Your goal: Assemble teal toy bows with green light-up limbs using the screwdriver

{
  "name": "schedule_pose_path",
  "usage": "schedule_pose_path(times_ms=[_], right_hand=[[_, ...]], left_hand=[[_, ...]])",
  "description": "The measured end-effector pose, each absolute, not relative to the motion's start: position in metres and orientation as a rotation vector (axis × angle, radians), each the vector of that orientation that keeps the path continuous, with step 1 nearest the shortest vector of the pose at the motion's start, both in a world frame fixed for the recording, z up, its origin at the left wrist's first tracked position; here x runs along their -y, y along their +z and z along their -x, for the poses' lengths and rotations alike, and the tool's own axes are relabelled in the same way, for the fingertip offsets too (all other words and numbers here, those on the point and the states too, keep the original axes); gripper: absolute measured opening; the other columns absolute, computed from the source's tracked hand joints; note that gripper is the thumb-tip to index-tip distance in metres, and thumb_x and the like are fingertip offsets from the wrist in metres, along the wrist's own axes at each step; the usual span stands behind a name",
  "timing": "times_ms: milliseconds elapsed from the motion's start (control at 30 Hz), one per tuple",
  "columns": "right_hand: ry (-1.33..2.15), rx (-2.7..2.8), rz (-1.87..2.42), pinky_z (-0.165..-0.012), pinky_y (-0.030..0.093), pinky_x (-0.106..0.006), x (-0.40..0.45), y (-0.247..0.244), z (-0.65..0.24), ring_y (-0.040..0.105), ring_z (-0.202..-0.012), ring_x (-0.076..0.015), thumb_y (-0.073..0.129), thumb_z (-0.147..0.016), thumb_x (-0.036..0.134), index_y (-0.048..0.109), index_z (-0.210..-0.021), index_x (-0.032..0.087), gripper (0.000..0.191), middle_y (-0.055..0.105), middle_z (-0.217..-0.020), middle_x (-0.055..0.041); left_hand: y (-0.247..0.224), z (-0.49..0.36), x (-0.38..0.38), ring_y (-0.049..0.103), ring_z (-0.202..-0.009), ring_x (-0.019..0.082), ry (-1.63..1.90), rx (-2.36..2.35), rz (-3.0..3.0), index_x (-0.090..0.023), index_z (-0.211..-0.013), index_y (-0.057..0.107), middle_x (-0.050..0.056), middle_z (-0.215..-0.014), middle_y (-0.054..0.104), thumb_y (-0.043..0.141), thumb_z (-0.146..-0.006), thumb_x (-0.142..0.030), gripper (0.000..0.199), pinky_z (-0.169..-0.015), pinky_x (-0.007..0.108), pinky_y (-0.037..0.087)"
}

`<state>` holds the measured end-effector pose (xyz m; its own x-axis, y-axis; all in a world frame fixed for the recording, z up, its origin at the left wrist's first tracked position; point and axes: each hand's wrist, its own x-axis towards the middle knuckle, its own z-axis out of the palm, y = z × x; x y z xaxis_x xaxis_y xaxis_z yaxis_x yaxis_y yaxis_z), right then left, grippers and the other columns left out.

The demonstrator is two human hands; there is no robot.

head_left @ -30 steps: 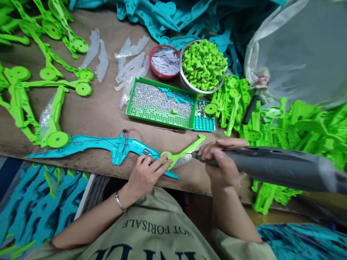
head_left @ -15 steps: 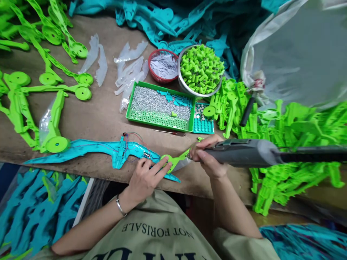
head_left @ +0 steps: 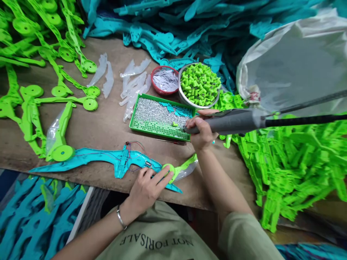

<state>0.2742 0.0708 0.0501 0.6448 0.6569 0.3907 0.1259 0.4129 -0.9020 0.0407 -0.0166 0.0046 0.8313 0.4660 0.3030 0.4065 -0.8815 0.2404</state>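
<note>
My right hand (head_left: 202, 133) is wrapped round a grey electric screwdriver (head_left: 233, 122). Its tip points left over the near right part of a green tray (head_left: 159, 130) full of small silver screws (head_left: 151, 110). Below, my left hand (head_left: 148, 186) grips the right end of a blue plastic toy bow half (head_left: 94, 156), with fingers on the green disc (head_left: 168, 172) of a limb attached there. A clear plastic piece (head_left: 187, 170) lies along that limb. Thin wires run across the bow half, and a second green limb (head_left: 62, 152) joins its left end.
Behind the tray stand a red basket (head_left: 155, 88) of white strips and a metal bowl (head_left: 182, 96) of green caps. Green limbs (head_left: 276, 169) pile up at the right, and blue parts (head_left: 168, 39) at the back. A thin screwdriver (head_left: 173, 141) lies before the tray.
My right hand has moved up and slightly left with the electric screwdriver, from the green limb to the screw tray. My left hand stays on the bow half. The view has tilted slightly.
</note>
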Motion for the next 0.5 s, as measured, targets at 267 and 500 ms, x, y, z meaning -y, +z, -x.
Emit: schedule_pose_path(times_ms=[267,500], right_hand=[[0.446,0.852,1.173,-0.05,0.049,-0.033,-0.078,0.035,-0.278,0.053,-0.044,-0.0145,0.071,-0.077,0.051,0.057,-0.087,0.026,0.03,0.051,-0.052,0.0089],[0.467,0.887,1.089,-0.049,0.047,-0.03,-0.082,0.031,-0.279,0.053,-0.042,-0.013,0.071,-0.078,0.037,0.058,-0.089,0.027,0.02,0.054,-0.053,0.0093]], left_hand=[[0.003,-0.039,0.017,0.052,-0.084,0.019,0.518,-0.678,-2.844,-0.027,-0.141,0.061,0.005,-0.149,0.06,0.064,-0.095,-0.019,0.047,-0.08,0.039,0.041],[0.005,-0.04,0.016,0.051,-0.083,0.018,0.53,-0.678,-2.842,-0.027,-0.139,0.062,0.004,-0.149,0.06,0.065,-0.095,-0.021,0.044,-0.08,0.038,0.041]])
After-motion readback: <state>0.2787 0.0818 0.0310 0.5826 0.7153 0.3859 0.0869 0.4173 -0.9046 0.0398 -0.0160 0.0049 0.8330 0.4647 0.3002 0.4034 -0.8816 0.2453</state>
